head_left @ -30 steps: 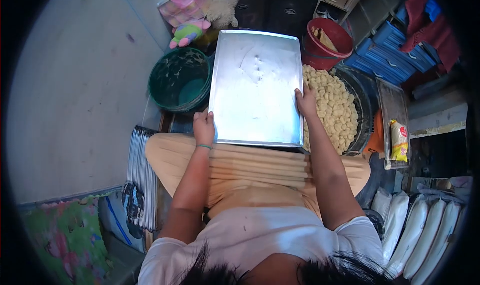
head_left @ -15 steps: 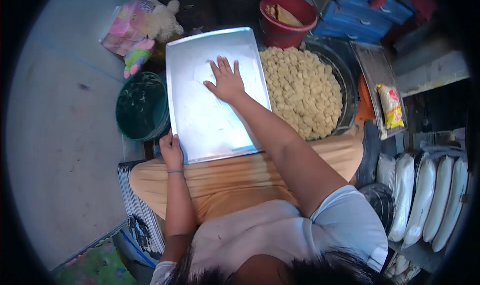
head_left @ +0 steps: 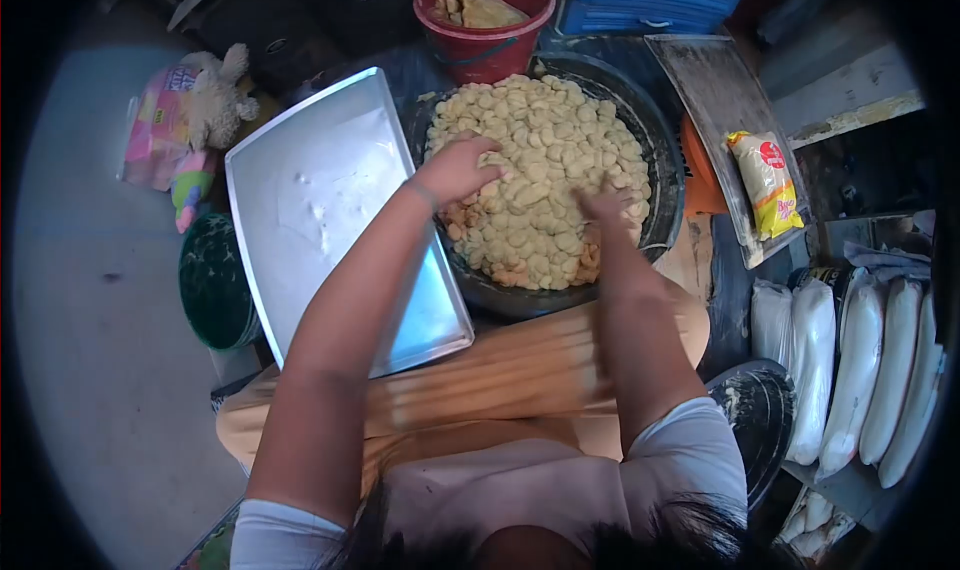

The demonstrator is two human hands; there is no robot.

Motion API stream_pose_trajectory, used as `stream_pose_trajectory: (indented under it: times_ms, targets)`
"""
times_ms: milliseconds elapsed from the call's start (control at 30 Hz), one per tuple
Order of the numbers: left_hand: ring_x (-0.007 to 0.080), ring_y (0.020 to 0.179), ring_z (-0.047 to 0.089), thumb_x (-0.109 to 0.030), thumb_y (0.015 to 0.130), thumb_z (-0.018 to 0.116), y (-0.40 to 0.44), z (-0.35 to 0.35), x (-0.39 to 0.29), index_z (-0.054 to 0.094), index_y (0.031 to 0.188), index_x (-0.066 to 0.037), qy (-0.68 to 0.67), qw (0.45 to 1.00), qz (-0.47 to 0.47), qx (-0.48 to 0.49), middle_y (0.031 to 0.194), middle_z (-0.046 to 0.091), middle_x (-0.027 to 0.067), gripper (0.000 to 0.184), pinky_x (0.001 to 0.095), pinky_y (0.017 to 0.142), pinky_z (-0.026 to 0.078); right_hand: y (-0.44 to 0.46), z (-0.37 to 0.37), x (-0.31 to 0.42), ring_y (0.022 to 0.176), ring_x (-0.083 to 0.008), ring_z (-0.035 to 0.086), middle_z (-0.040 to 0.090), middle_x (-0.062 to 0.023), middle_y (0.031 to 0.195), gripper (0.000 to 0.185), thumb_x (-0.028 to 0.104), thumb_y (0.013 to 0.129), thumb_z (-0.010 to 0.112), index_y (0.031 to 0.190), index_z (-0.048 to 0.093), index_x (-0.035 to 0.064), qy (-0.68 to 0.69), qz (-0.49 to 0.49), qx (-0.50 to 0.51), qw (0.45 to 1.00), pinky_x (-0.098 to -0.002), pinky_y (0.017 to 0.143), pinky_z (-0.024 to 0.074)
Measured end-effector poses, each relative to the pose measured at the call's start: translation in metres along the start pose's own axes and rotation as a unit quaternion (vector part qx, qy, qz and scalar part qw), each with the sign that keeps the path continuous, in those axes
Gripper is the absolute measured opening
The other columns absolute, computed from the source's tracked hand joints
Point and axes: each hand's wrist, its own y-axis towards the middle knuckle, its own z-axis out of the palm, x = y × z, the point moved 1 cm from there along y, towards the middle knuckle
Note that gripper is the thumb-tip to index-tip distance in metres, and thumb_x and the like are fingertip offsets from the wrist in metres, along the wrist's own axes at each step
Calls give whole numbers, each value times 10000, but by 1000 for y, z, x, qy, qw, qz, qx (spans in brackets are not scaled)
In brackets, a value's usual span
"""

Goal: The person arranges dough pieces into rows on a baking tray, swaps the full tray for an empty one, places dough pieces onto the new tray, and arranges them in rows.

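A wide black tub [head_left: 668,170] is heaped with small lumps of pale dough [head_left: 545,140]. Over the left part of the heap, my left hand [head_left: 462,173] reaches with thumb and fingers apart, at or just above the lumps. My right hand [head_left: 608,206] is at the right side of the heap, slightly blurred, its fingers spread among or over the dough. Neither hand visibly holds a piece. Left of the tub a shiny metal baking tray [head_left: 300,200] lies tilted, its near end by my lap and partly behind my left forearm.
A red bucket [head_left: 480,55] stands behind the tub, and a green bucket [head_left: 215,290] is beyond the tray's left edge. On the right, a yellow and white packet [head_left: 768,185] lies on a worn flat tray [head_left: 700,80]. Several filled clear bags [head_left: 855,370] stand lower right.
Both hands have left the baking tray and now reach to the dough tub. My right hand moved right, my left swung up and across. The tray now sits more tilted.
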Motion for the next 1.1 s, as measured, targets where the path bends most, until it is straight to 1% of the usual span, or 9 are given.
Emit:
stream_pose_trajectory:
  times_ms: [67, 233, 333, 467, 667, 767, 900, 1000, 1100]
  targets:
    - [354, 1205, 521, -392, 852, 652, 70, 38, 42, 598, 1243, -16, 11, 986, -129, 107, 1320, 505, 221, 545, 398, 1025, 407, -20, 47, 6, 1458, -442, 0, -34, -254, 1581, 1004, 669, 700, 693, 1517, 265, 271, -27, -71, 22, 997, -786, 1000, 160]
    - [459, 1293, 405, -506, 826, 642, 111, 142, 111, 347, 1465, -106, 46, 948, -313, 36, 1544, 170, 240, 809, 446, 1060, 382, -47, 33, 14, 1300, -448, 413, 328, -298, 1434, 833, 607, 702, 733, 1372, 492, 175, 5, -201, 131, 971, -512, 1040, 386]
    - [457, 1409, 184, -592, 852, 562, 117, 182, 124, 198, 1532, -240, 11, 934, -357, -18, 1595, 55, 196, 847, 559, 1099, 278, 33, -33, 16, 1070, -355, 589, 502, -235, 1245, 659, 527, 722, 752, 1199, 603, 97, 141, -153, -23, 978, -460, 927, 469]
    - [436, 1462, 23, -688, 825, 540, 128, 180, 105, 135, 1542, -346, -21, 906, -416, -71, 1603, -91, 160, 892, 669, 1078, 226, 122, -33, 0, 1349, -439, 310, 299, -223, 1483, 966, 703, 661, 703, 1453, 408, 236, 102, -103, -49, 988, -687, 1023, 269]
    - [444, 1461, 7, -676, 673, 717, 136, 180, 84, 187, 1520, -403, 34, 928, -369, 29, 1612, -105, 122, 1036, 715, 1058, 204, 42, 9, 38, 1388, -464, 230, 164, -185, 1571, 954, 632, 653, 734, 1471, 364, 308, -23, -156, 64, 985, -779, 995, 210]
    - [463, 1409, 178, -492, 772, 706, 105, 209, 67, 260, 1500, -350, 116, 947, -298, 42, 1565, 121, 148, 865, 687, 1006, 315, -3, 14, 21, 1370, -454, 278, 203, -189, 1548, 893, 558, 648, 769, 1429, 437, 281, -125, -271, 136, 945, -657, 1058, 294]
    - [449, 1332, 320, -366, 830, 671, 78, 225, 33, 336, 1456, -262, 173, 940, -280, 94, 1473, 264, 160, 718, 629, 957, 397, 6, -40, 25, 1052, -371, 605, 383, -250, 1392, 717, 455, 655, 802, 1273, 608, 148, -46, -295, 311, 902, -411, 915, 512]
    - [441, 1375, 270, -300, 822, 675, 97, 198, 27, 391, 1430, -212, 32, 946, -317, 60, 1516, 248, 150, 677, 561, 1083, 310, 87, -39, 19, 1311, -410, 400, 314, -264, 1430, 864, 562, 676, 767, 1392, 497, 161, 118, -255, 238, 930, -459, 1068, 391]
    - [461, 1426, 147, -369, 706, 754, 137, 168, 48, 284, 1498, -204, 48, 968, -244, 40, 1567, 149, 166, 935, 537, 1130, 256, 107, 30, 21, 1321, -455, 354, 292, -249, 1469, 901, 568, 688, 752, 1448, 415, 220, 29, -191, 14, 981, -517, 1060, 385]
